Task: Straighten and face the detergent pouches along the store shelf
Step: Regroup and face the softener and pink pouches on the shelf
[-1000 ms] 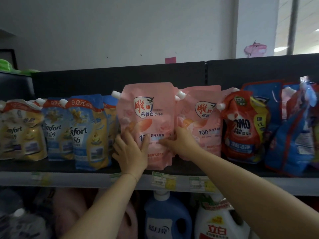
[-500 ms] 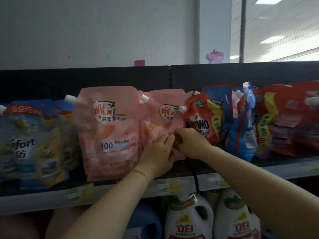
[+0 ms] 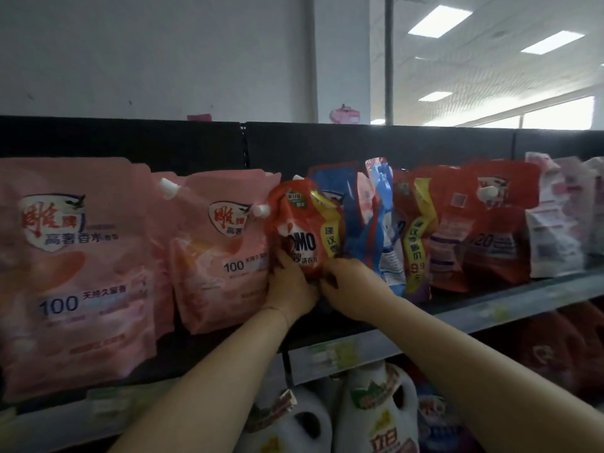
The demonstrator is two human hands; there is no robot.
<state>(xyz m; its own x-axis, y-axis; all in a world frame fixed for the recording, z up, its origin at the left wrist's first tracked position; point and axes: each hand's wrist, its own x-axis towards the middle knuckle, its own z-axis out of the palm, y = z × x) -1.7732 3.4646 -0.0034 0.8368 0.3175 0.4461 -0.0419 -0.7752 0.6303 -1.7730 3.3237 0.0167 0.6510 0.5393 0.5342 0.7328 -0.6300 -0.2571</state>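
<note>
Retail shop, laundry aisle. A dark shelf [image 3: 539,294] carries a row of detergent pouches [image 3: 81,256]; price labels [image 3: 333,354] line its front edge; detergent jugs [image 3: 376,420] stand below; ceiling light panels [image 3: 438,22] run far right.

Plain grey-white wall [image 3: 147,60] above a black back panel [image 3: 124,138], with a small pink note [image 3: 200,117] at the panel's top edge. Right of a white pillar [image 3: 343,53] and a dark pole [image 3: 389,60], a white ceiling [image 3: 490,80] with lit rectangular light panels [image 3: 439,21].
</note>
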